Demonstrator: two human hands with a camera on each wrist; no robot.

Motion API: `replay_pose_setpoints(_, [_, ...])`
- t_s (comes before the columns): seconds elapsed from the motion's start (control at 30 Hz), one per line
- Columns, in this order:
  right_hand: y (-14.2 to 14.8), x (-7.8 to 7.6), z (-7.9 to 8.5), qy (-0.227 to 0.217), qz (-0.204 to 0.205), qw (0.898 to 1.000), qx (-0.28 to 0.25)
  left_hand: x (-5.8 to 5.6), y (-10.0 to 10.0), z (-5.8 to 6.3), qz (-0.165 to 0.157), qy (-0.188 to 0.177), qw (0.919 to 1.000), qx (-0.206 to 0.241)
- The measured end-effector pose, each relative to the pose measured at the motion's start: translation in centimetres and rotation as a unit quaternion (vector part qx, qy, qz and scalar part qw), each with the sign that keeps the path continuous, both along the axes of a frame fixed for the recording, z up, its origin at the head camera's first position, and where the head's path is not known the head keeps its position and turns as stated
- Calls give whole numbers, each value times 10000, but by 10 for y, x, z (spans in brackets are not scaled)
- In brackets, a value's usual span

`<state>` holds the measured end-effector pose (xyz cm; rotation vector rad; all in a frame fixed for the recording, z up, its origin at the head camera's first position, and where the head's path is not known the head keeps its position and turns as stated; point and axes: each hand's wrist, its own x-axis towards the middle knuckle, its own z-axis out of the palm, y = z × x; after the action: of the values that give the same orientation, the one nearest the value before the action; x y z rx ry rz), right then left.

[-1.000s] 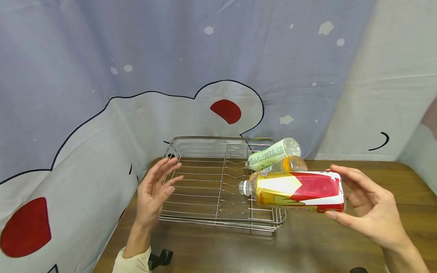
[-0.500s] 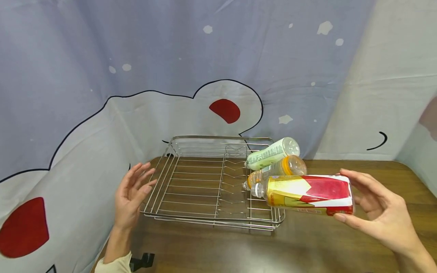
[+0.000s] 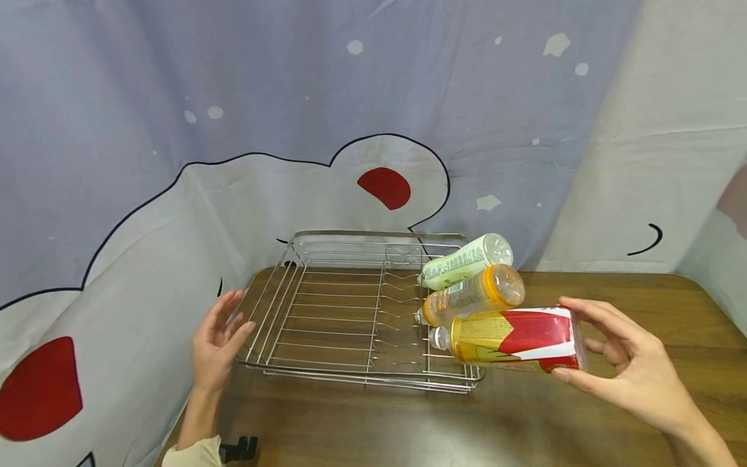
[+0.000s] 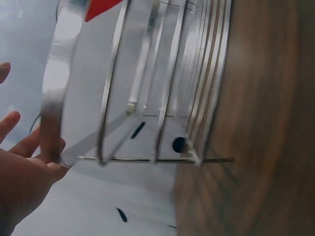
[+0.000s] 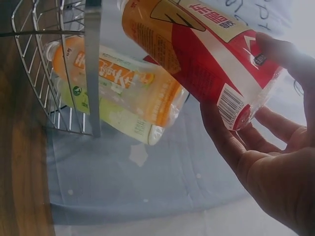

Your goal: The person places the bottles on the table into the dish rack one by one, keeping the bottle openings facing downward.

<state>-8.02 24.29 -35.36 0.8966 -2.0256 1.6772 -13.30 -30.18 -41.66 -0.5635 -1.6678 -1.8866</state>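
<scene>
My right hand holds a red and yellow labelled plastic bottle by its base, between thumb and fingers. The bottle lies nearly level, its capless-looking neck over the right side of the wire dish rack. Behind it, an orange-labelled bottle and a pale green bottle lean neck-down in the rack, bases raised to the right. At the rack's left end is my left hand, fingers relaxed and apart. In the left wrist view its thumb and fingers are close to the rim; firm contact is unclear.
The rack stands on a brown wooden table against a patterned curtain. A small black object is beside the left sleeve. Wire dividers run through the rack's right part.
My left hand has moved left and down from above the rack to its left end. The red and yellow bottle first shifted right, then lowered towards the rack's right rim.
</scene>
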Motion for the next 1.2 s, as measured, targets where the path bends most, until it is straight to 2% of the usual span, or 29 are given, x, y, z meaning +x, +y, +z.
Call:
replay_pose_setpoints(0.13, [-5, -3, -2, 101, -21, 9999, 114, -1, -2, -10, 96, -277, 9995, -132])
replay_pose_setpoints(0.2, [-7, -5, -3, 128, 67, 9999, 94, -1, -2, -14, 220, -460, 9983, -295])
replay_pose_setpoints(0.27, [-9, -6, -3, 171, -41, 9995, 251, -1, -2, -18, 387, -660, 9959, -477])
replay_pose_setpoints(0.4, [-14, -7, -2, 285, -432, 9955, 792, -1, -1, -25, 695, -1280, 9862, -792])
replay_pose_setpoints(0.53, [-19, -5, 0, 98, -899, 9864, 1372, -1, 0, -31, 704, -1819, 9771, -849])
replay_pose_setpoints(0.63, [-23, -4, 1, -45, -1072, 9811, 1612, -1, 0, -34, 624, -1919, 9760, -817])
replay_pose_setpoints(0.87, [-29, -7, -1, 159, -1130, 9791, 1681, -1, -2, -38, 392, -1906, 9773, -844])
replay_pose_setpoints(1.03, [-33, -10, -3, 351, -1153, 9739, 1922, -1, -4, -38, 304, -2083, 9727, -974])
replay_pose_setpoints(1.2, [-38, -10, -2, 274, -1162, 9715, 2045, 1, -8, -41, 175, -2127, 9712, -1063])
